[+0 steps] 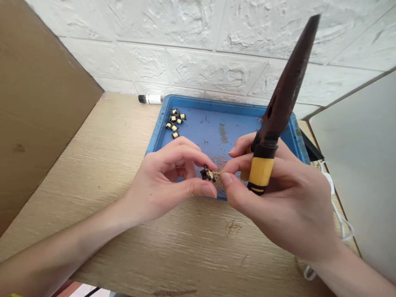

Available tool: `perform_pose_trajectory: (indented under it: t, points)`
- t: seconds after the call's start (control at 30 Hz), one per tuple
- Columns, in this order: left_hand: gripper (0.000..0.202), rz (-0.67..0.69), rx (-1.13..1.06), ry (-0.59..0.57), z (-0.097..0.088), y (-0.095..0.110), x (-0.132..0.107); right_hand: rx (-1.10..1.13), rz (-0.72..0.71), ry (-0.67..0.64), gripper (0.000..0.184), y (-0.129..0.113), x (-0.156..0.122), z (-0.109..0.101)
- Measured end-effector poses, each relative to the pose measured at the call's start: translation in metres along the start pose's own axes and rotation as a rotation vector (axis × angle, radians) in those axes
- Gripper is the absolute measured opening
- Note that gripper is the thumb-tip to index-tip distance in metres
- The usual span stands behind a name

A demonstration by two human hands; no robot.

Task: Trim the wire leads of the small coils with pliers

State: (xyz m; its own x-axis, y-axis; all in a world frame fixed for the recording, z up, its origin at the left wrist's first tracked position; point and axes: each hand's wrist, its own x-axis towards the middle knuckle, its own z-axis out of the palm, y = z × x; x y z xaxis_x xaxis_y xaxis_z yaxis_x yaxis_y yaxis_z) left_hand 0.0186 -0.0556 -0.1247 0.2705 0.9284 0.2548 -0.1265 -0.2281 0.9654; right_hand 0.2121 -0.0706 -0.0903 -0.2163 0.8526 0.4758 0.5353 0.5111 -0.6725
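Observation:
My left hand (173,177) pinches a small black coil transformer with yellow tape (208,173) between thumb and fingertips, over the near edge of the tray. From the transformer a thin copper-coloured wire (216,172) runs to the right. The thumb and index finger of my right hand (278,189) are closed on the wire's end. That same hand also carries long-nose pliers (280,95) with a yellow and black handle, their dark jaws pointing up and away. The lower part of the pliers is hidden by the hand.
A blue tray (216,106) stands against the white brick-patterned wall. Several similar transformers (173,119) lie at its left, and a heap of wire clippings (221,163) near its front. More clippings (233,226) lie on the wooden table. A black-capped tube (150,99) and a white cord (342,218) flank the tray.

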Motion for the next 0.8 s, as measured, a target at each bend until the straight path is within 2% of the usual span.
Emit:
perform_pose_trajectory:
  t: [0.17,0.4,0.5,0.63,0.8]
  points:
    - [0.035,0.011,-0.034,-0.046,-0.0006,-0.0008,0.0023,0.031,0.034,-0.019,0.023,0.0013,0.0019,0.0001]
    - [0.032,-0.133,-0.081,-0.087,-0.0011,0.0031,-0.0006,0.078,0.1,-0.047,0.021,0.0011,0.0039,0.0016]
    - [0.028,-0.153,-0.088,-0.084,-0.0012,0.0029,-0.0018,0.076,0.124,-0.037,0.02,0.0031,0.0036,-0.0001]
    - [0.028,-0.167,-0.067,-0.065,-0.0012,0.0027,-0.0025,0.003,0.075,-0.026,0.013,0.0055,0.0033,-0.0025]
    - [0.034,-0.188,-0.03,-0.042,-0.0019,0.0026,-0.003,-0.043,0.03,-0.042,0.016,0.0038,0.0022,-0.0019]
